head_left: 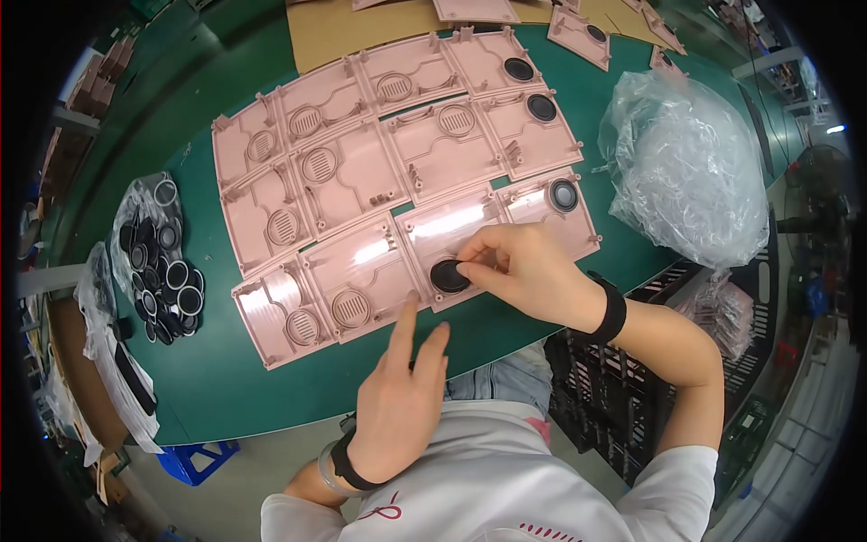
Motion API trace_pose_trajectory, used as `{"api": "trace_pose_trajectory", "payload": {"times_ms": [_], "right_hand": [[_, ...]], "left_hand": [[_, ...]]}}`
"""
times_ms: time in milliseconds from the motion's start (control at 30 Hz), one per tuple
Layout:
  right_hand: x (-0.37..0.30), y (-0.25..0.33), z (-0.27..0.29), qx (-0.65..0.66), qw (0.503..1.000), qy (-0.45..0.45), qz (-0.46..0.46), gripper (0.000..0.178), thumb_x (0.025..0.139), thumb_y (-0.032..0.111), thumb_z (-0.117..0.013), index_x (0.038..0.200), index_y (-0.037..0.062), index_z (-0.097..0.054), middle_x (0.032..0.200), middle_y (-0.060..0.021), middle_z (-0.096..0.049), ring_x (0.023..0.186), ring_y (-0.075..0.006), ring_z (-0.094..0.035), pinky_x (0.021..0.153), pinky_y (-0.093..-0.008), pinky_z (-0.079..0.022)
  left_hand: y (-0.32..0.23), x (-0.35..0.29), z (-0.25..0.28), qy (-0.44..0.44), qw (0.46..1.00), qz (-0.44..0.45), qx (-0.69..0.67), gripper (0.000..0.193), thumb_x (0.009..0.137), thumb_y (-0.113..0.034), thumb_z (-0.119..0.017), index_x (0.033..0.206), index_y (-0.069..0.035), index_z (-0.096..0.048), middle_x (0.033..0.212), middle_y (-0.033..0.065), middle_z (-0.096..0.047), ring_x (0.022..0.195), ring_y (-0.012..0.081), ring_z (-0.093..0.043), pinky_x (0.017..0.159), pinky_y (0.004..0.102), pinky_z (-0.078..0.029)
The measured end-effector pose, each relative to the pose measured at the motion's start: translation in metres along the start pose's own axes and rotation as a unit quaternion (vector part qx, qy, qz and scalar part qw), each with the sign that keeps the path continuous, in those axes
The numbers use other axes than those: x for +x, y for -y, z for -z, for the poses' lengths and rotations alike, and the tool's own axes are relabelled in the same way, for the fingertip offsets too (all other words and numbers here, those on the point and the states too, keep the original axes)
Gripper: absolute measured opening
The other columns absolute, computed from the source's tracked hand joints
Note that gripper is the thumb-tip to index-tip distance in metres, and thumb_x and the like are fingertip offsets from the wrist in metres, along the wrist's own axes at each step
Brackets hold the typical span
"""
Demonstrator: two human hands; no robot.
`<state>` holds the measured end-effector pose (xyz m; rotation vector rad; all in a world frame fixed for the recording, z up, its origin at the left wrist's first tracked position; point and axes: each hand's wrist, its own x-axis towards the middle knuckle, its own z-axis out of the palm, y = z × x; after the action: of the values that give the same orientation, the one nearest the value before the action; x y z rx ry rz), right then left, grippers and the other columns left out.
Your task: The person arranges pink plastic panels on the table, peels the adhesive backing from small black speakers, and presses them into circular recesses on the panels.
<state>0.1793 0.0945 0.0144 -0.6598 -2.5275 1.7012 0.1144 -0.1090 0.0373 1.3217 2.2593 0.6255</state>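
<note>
1. Right hand (528,269), centre of the frame, fingers pinched closed on a small black round speaker (449,275), pressing it onto a pink plastic panel (447,237).
2. Left hand (402,397), lower centre, is open and holds nothing; its forefinger stretches up to touch the near edge of that same panel.
3. More pink panels (361,144) lie in rows across the green surface (262,379), filling the upper middle of the frame; three at the right end already carry black speakers (542,107).
4. At the left edge, a clear bag of loose black speakers (161,262).
5. Upper right, a crumpled clear plastic bag (686,167).
</note>
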Motion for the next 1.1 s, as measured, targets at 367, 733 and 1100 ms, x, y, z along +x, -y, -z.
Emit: {"api": "trace_pose_trajectory", "payload": {"times_ms": [367, 733, 1100], "right_hand": [[0.003, 0.002, -0.001, -0.025, 0.997, 0.04, -0.057, 0.015, 0.083, 0.006, -0.066, 0.094, -0.005, -0.063, 0.074, -0.0051, -0.065, 0.063, -0.0056, -0.058, 0.055, -0.0214, -0.046], [-0.002, -0.002, -0.01, -0.127, 0.991, -0.013, 0.042, 0.022, 0.077, 0.006, -0.072, 0.094, -0.0012, -0.061, 0.078, -0.0101, -0.064, 0.062, -0.0138, -0.061, 0.054, -0.025, -0.048], [0.007, -0.004, -0.012, -0.143, 0.987, -0.048, 0.062, 0.025, 0.073, 0.007, -0.076, 0.087, -0.0006, -0.056, 0.077, -0.0123, -0.062, 0.065, -0.0231, -0.064, 0.057, -0.0313, -0.051]], "left_hand": [[0.005, -0.007, -0.019, 0.021, 0.998, -0.04, 0.043, 0.032, 0.079, -0.011, -0.067, 0.109, -0.005, -0.058, 0.134, 0.0215, -0.044, 0.085, 0.0255, -0.064, 0.067, 0.0335, -0.054], [0.007, -0.008, -0.025, 0.045, 0.996, -0.036, 0.074, 0.035, 0.076, -0.012, -0.07, 0.108, -0.004, -0.058, 0.136, 0.022, -0.044, 0.08, 0.0225, -0.063, 0.066, 0.0313, -0.054], [0.005, -0.006, -0.024, 0.017, 0.997, -0.027, 0.069, 0.034, 0.076, -0.012, -0.07, 0.107, -0.005, -0.059, 0.13, 0.018, -0.049, 0.078, 0.0233, -0.063, 0.067, 0.0324, -0.054]]}}
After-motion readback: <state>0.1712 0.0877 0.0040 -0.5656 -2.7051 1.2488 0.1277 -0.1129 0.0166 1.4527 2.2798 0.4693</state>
